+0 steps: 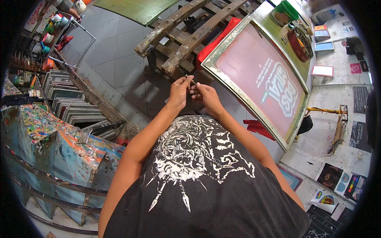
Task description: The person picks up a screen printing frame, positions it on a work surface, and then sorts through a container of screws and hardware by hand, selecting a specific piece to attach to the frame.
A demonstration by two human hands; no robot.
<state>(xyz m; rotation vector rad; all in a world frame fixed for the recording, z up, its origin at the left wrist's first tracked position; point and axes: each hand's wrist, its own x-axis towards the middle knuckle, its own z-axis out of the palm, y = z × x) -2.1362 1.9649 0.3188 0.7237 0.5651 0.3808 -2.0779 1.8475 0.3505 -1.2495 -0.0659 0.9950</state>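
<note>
In front of my chest, my left hand (179, 92) and my right hand (208, 97) are raised close together. Thumb and fingers are pinched on both sides. Something small and dark seems to sit between the fingertips, too small to make out. Just right of my right hand, a screen printing frame (211, 59) stands tilted, with pinkish mesh (246, 59) and pale lettering on it. Neither hand touches this frame. A red cloth (222, 37) shows along its far left edge.
Heavy wooden beams (186, 47) stand just beyond my hands. Stacked frames (71, 105) fill a rack at the left, above a paint-splattered bench (59, 135). A green tub (285, 12) and a round dark red container (299, 43) rest on the green table at the far right.
</note>
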